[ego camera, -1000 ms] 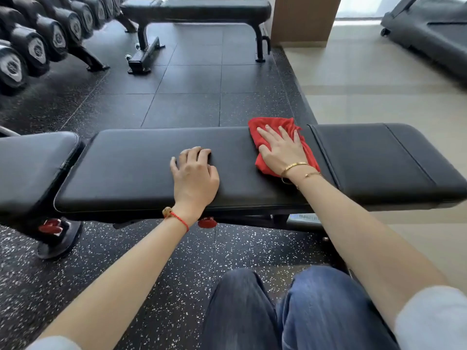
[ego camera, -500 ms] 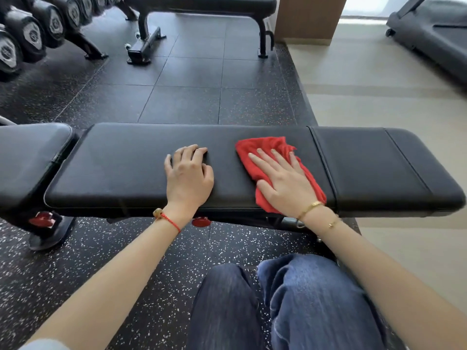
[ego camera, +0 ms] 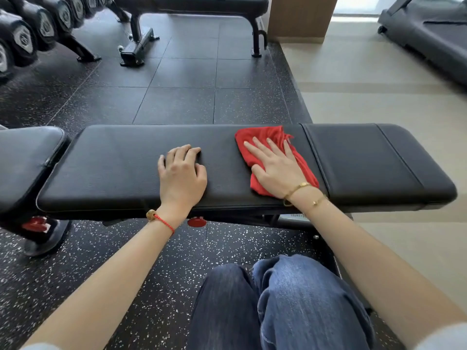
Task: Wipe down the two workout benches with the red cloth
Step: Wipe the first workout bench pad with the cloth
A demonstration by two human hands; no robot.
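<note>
Benches first: the near bench point(ego camera: 121, 168) runs left to right under both hands, its long axis crosswise to the forearms; the far bench point(ego camera: 192, 1) stands well beyond the fingertips, across the dark floor tiles, and looks untouched by the cloth at this moment; dumbbells point(ego camera: 22, 34) line a rack far off to the left of it. Red cloth point(ego camera: 265, 137) lies flattened on the long pad, directly beneath the right hand point(ego camera: 278, 168), bunched a little past the fingers toward the seam on the right; most unwiped pad lies leftward from that hand, so the next stroke probably travels along the long axis. Right hand presses with fingers straight and spread, palm down, wrist at the near edge; left hand point(ego camera: 182, 173) rests on bare pad just left of the cloth, fingers loosely curled, holding nothing, seemingly bracing.
</note>
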